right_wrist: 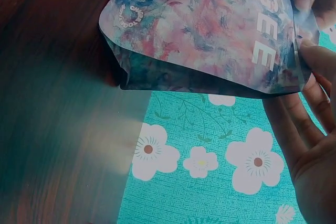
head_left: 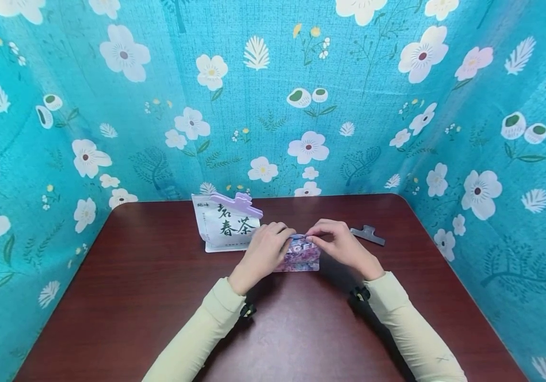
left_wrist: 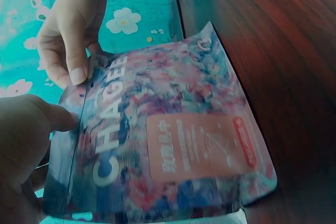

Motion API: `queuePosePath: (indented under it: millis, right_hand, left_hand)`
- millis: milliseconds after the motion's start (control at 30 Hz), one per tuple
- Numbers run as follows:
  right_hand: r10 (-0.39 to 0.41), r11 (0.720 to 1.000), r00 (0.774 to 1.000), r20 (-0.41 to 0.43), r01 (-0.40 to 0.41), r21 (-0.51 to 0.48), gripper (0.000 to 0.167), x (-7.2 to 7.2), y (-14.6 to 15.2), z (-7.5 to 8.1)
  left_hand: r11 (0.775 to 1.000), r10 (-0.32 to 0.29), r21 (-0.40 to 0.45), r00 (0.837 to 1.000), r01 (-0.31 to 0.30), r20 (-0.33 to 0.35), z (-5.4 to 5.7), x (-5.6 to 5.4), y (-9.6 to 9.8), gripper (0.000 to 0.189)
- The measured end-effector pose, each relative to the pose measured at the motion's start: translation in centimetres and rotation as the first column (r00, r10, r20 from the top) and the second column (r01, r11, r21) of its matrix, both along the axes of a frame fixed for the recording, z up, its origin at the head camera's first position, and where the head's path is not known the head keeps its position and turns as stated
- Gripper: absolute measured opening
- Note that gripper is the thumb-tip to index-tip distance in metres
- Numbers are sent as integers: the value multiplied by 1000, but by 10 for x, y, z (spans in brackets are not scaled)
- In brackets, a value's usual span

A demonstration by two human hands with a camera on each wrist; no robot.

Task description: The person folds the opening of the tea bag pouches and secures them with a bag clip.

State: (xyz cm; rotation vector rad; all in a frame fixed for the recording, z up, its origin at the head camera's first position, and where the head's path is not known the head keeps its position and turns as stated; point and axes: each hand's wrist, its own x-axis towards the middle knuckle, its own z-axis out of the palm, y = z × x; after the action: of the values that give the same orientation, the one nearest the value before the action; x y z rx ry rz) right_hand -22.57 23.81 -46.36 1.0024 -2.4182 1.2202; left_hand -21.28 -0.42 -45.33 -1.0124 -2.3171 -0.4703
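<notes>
A pink, blue and purple patterned pouch marked CHAGEE point(head_left: 301, 260) stands on the table between the two hands. My left hand point(head_left: 267, 246) pinches its top strip on the left, the thumb on the front face. At the right end of the same strip my right hand point(head_left: 338, 241) pinches the edge between thumb and fingers. In the left wrist view the pouch point(left_wrist: 173, 108) shows a pale orange label, and a thin line runs below its top edge. A folded side and flat bottom of the pouch point(right_wrist: 194, 35) show in the right wrist view.
Behind the left hand stands a white tea pouch point(head_left: 222, 233) with dark green characters, a purple clip point(head_left: 237, 204) across its top. A grey clip point(head_left: 368, 234) lies right of the right hand on the dark red table point(head_left: 134, 297). Flowered teal cloth point(head_left: 263, 106) surrounds the table.
</notes>
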Motion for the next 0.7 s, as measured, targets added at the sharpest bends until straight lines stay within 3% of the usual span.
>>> queuePosePath:
  millis: [300, 700]
  right_hand:
    - [41, 999, 999, -23, -41, -3, 21, -3, 3, 1]
    - [39, 999, 999, -20, -38, 15, 20, -4, 4, 0]
  left_hand:
    - [1000, 28, 13, 1000, -28, 12, 2, 1, 14, 11]
    - [990, 113, -82, 992, -118, -58, 0, 1, 21, 11]
